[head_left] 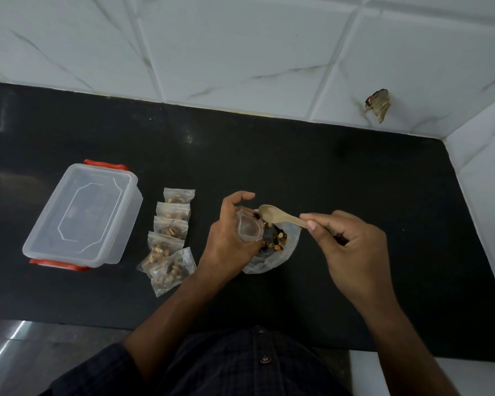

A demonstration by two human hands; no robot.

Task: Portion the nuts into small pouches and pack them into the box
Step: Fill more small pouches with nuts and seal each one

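Left hand (226,238) fingers curled round open pouch (249,228) over nut bag (277,244), right hand (352,247) pinching spoon (280,217) above it; filled pouches (169,241) beside closed box (83,214).

The left hand (229,238) hides the pouch's (249,228) lower half.
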